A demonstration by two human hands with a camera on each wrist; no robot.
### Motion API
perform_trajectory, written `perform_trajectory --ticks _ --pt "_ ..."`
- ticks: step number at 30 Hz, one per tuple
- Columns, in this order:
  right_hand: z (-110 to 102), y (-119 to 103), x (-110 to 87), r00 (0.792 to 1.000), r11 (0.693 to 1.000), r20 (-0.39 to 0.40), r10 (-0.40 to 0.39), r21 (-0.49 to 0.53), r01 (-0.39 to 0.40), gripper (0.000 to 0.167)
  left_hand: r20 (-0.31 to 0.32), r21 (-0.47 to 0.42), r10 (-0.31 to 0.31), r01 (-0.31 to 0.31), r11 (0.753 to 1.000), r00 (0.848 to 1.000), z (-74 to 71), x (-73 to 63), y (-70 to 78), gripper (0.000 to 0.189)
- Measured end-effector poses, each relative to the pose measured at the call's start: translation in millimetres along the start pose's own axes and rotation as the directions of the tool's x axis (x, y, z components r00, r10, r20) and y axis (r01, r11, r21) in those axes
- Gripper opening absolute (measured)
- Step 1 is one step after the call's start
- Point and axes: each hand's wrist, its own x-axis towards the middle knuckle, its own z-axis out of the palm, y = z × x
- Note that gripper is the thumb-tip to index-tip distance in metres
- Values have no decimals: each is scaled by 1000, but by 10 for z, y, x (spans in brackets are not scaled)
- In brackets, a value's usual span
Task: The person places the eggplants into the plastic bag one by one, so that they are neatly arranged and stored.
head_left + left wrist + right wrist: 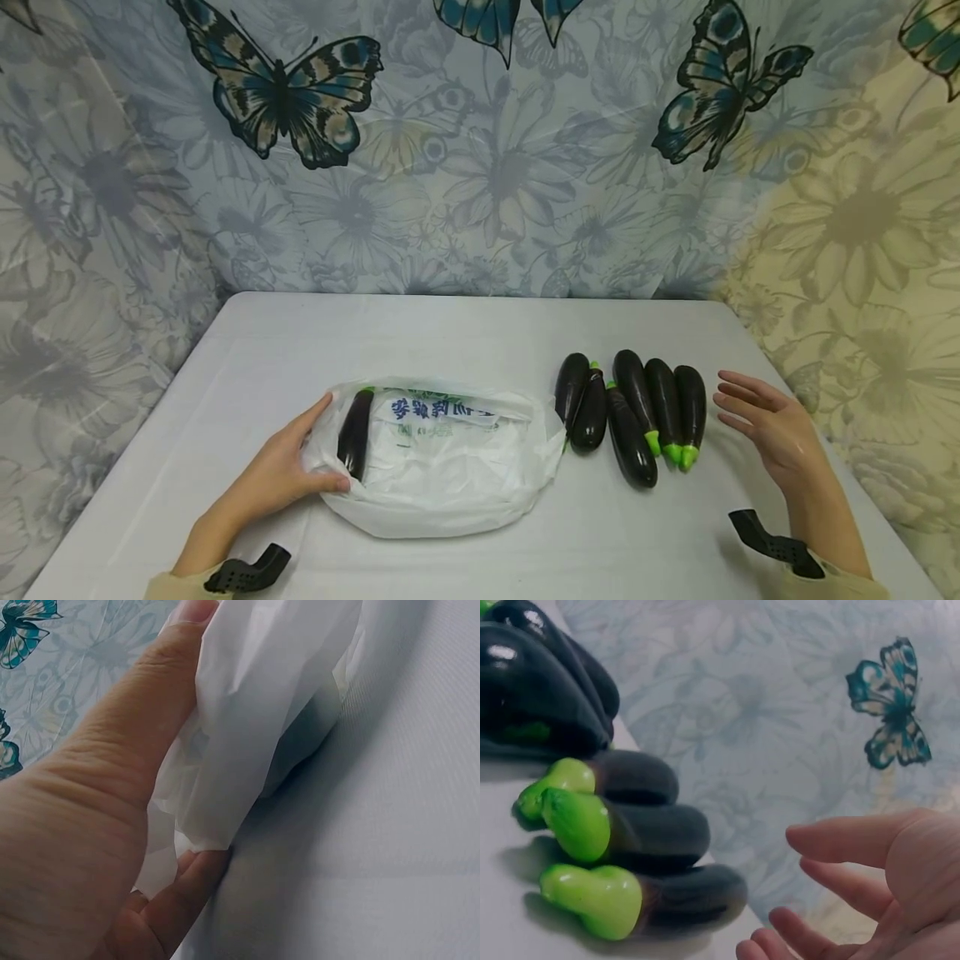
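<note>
A white plastic bag (pixel 442 492) with blue print lies on the table, its mouth spread open. Inside, at its left end, is one dark eggplant (pixel 356 435). My left hand (pixel 288 454) holds the bag's left edge between thumb and fingers; the left wrist view shows the white plastic (pixel 240 712) between them. To the right of the bag lie several glossy eggplants (pixel 632 437) with bright green stems. My right hand (pixel 776 429) is held just right of the rightmost eggplant (pixel 691 404), apart from it, fingers extended and nothing in them.
A white-covered table (pixel 480 333) holds everything. Behind it and along both sides hangs a cloth (pixel 510 183) printed with flowers and butterflies. Each wrist wears a black band piece (pixel 776 546) near the sleeve.
</note>
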Motion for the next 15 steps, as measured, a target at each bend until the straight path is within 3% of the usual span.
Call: perform_trajectory --ticks 8,15 --pt "-37 67 -7 1000 999 10 29 -44 -28 37 -5 10 4 -4 1000 1000 2 15 -31 120" --pt "-67 105 -2 997 997 27 77 -9 -76 41 -7 -7 8 -8 1000 1000 4 5 -35 121"
